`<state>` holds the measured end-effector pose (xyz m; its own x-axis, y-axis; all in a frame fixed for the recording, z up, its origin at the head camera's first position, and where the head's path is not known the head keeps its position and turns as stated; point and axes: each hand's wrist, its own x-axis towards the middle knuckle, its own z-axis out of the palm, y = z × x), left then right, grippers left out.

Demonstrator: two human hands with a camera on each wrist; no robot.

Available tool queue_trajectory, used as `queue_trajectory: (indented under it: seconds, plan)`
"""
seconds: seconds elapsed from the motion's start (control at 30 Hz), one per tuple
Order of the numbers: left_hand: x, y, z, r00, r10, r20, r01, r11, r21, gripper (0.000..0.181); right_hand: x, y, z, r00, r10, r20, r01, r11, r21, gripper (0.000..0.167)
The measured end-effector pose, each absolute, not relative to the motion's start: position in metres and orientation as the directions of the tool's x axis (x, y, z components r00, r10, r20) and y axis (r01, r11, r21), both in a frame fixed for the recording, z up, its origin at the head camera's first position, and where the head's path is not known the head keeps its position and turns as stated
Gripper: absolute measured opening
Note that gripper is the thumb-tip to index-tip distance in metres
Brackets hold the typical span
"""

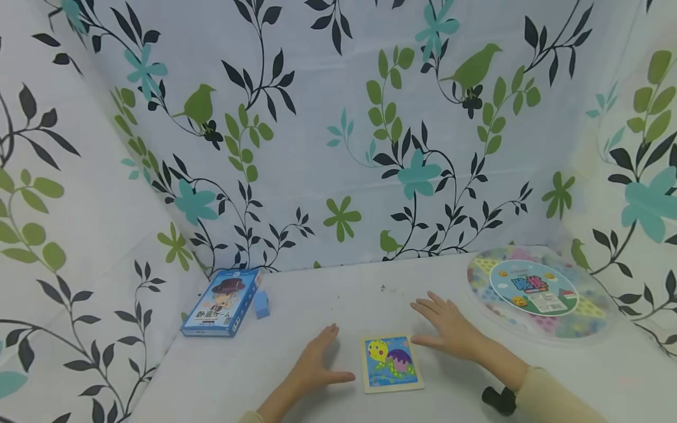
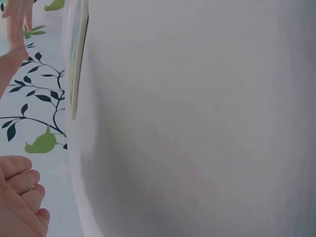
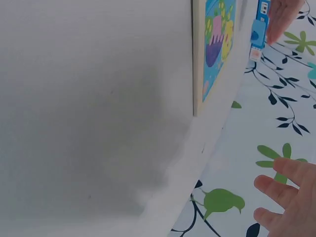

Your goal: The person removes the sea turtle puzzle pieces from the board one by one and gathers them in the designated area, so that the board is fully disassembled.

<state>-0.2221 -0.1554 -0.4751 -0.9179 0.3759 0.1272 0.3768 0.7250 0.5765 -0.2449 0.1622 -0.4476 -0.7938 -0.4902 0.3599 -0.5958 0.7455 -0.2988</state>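
A square wooden picture puzzle [image 1: 392,364] with a yellow and purple turtle on blue lies flat on the white table. My left hand [image 1: 316,365] is held to its left, thumb pointing toward the puzzle's edge, with nothing in its grasp. On the other side, my right hand [image 1: 448,329] hovers near the upper right corner, fingers spread and holding nothing. Seen edge-on in the right wrist view, the puzzle [image 3: 216,44] stands apart from the fingers [image 3: 276,190]. The left wrist view shows only the puzzle's pale wooden side [image 2: 79,64].
To the left lies a blue card-game box [image 1: 222,303] with a small blue block [image 1: 261,305] beside it. A round clear case of colourful beads [image 1: 539,294] sits at the right. A black object [image 1: 499,400] is by the right sleeve. Patterned cloth [image 1: 338,147] hangs behind.
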Motion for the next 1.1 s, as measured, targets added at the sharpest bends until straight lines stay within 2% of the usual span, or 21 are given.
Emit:
queue_trajectory:
  seconds: [0.13,0.27,0.5,0.8,0.97,1.1]
  plan:
    - [-0.220,-0.148,-0.476,-0.923,0.371,0.105,0.353,0.705,0.615,0.096,-0.246,0.152,-0.447,-0.792,-0.491,0.363,-0.603,0.720,-0.343,0.067]
    - [-0.218,-0.142,-0.478,-0.918,0.373,0.132,0.373,0.703,0.606,0.095,-0.246,0.141,-0.447,-0.784,-0.503,0.364,-0.617,0.692,-0.374,0.065]
    - [-0.217,-0.135,-0.481,-0.912,0.375,0.163,0.385,0.652,0.653,0.083,-0.246,0.126,-0.448,-0.800,-0.483,0.357,-0.599,0.673,-0.434,0.065]
    - [-0.218,-0.126,-0.497,-0.864,0.442,0.240,0.471,0.543,0.695,0.071,-0.251,0.113,-0.457,-0.817,-0.461,0.345,-0.576,0.648,-0.499,0.061]
    - [-0.216,-0.125,-0.501,-0.802,0.486,0.346,0.583,0.514,0.630,0.062,-0.257,0.106,-0.470,-0.812,-0.459,0.360,-0.583,0.640,-0.500,0.060]
    - [-0.216,-0.126,-0.506,-0.790,0.503,0.351,0.600,0.513,0.614,0.058,-0.257,0.099,-0.476,-0.803,-0.460,0.380,-0.596,0.625,-0.503,0.054]
